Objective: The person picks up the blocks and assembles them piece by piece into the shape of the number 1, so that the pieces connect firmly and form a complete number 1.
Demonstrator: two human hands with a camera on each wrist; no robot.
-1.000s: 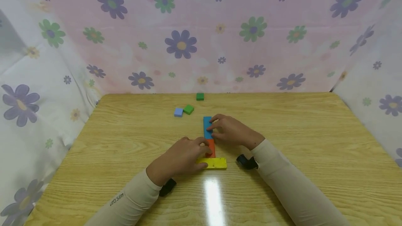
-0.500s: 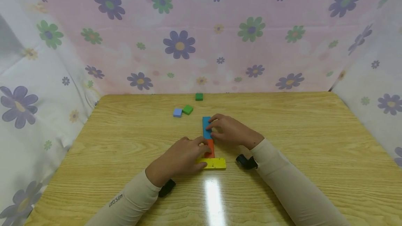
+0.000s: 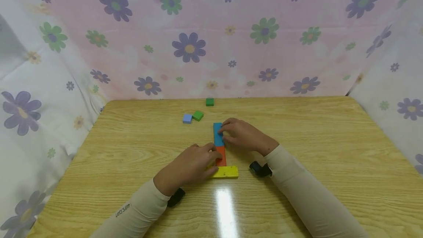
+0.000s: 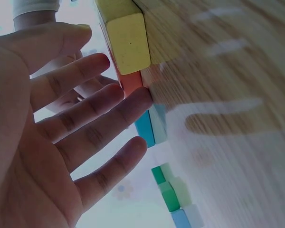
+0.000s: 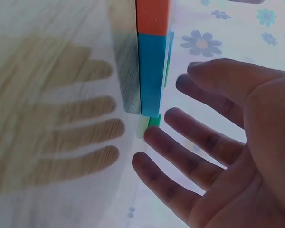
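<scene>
Yellow block [image 3: 228,172] and blue block [image 3: 217,136] lie partly hidden behind loosely spread hands [image 3: 189,162] [image 3: 247,135], fingertip contact unclear.

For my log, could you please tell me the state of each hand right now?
Left hand: open, holding nothing, near the red block.
Right hand: open, holding nothing, beside the blue block.

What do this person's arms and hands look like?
The left hand and right hand are bare. A cream fabric left sleeve bears small dark lettering, apparently "Let's Slim"; the matching right sleeve shows none. A black object shows at each wrist.
</scene>
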